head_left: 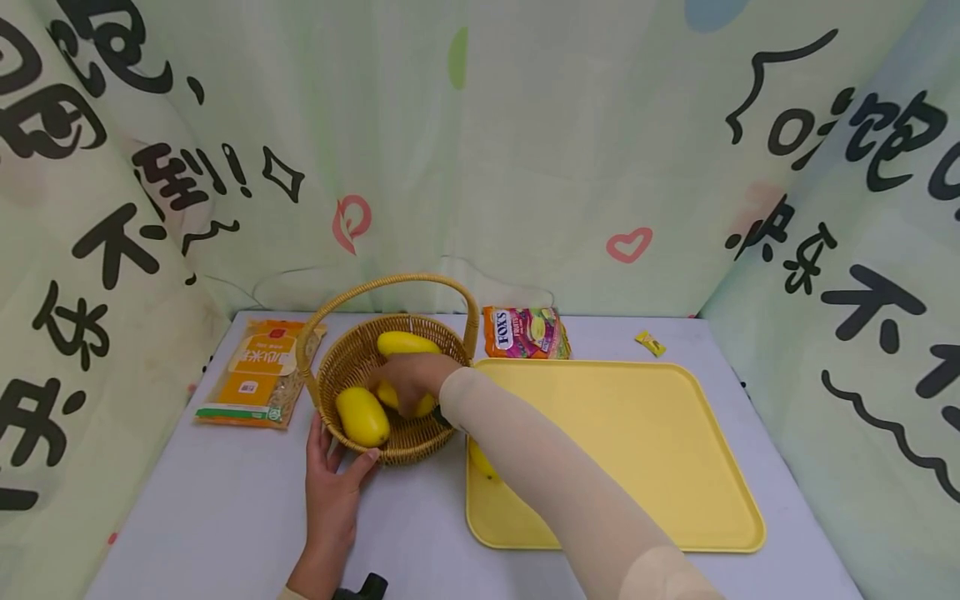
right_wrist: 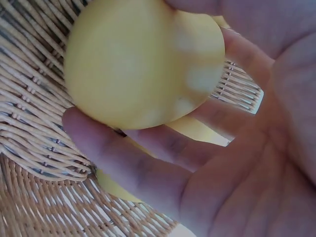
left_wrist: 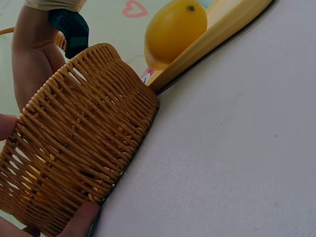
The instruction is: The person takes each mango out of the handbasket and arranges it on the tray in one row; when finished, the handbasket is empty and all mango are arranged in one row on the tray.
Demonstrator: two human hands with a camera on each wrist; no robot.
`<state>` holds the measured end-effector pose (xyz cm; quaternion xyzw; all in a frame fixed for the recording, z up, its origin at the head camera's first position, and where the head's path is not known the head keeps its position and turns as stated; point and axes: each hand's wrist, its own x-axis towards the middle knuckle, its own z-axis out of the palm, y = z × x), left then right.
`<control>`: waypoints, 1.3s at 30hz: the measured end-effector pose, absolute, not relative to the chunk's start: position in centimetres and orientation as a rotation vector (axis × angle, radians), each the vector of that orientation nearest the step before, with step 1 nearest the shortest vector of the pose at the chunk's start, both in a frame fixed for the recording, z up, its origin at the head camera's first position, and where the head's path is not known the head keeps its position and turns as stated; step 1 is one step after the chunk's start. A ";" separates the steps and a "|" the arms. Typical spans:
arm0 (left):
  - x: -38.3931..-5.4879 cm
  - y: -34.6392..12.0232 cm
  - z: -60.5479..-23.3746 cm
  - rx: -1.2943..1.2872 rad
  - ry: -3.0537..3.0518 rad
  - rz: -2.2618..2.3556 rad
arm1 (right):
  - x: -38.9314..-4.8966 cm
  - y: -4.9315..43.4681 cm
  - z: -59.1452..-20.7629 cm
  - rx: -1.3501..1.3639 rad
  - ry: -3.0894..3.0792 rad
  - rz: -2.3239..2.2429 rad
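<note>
A wicker basket [head_left: 405, 450] with an arched handle holds several yellow mangoes. My left hand [head_left: 333, 492] grips its near left side, thumb by the rim; in the left wrist view a fingertip [left_wrist: 84, 219] lies low against the woven wall. Inside the basket, my right hand [head_left: 416, 379] curls round one mango [right_wrist: 128, 64], partly hidden from above by the hand. Beside it lie a mango [head_left: 362, 417] at the near left and another mango [head_left: 408, 342] at the back. One more mango [left_wrist: 175, 32] rests at the left of the yellow tray [head_left: 615, 442], mostly behind my right forearm in the head view.
An orange-labelled bag of grain [head_left: 258, 375] lies left of the basket. Behind the tray are a purple and orange candy bag [head_left: 527, 333] and a small yellow wrapped sweet [head_left: 650, 343]. Printed curtains border the table's back and sides.
</note>
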<state>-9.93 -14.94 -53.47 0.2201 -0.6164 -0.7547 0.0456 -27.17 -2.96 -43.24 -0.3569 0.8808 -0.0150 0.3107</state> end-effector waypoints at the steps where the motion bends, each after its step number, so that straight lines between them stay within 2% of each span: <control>1: -9.9 -14.9 -53.5 0.673 -1.882 -2.306 | -27.1 -2.8 -43.1 -0.940 2.322 -0.031; 13: -9.8 -14.9 -53.4 0.690 -1.895 -2.300 | -26.6 -1.3 -42.6 -0.877 2.287 0.035; 24: -9.8 -14.8 -53.4 0.683 -1.906 -2.280 | -27.2 0.1 -42.7 -0.717 2.286 -0.226; 39: -9.9 -14.8 -53.6 0.699 -1.890 -2.290 | -26.4 1.3 -41.9 -0.882 2.376 -0.265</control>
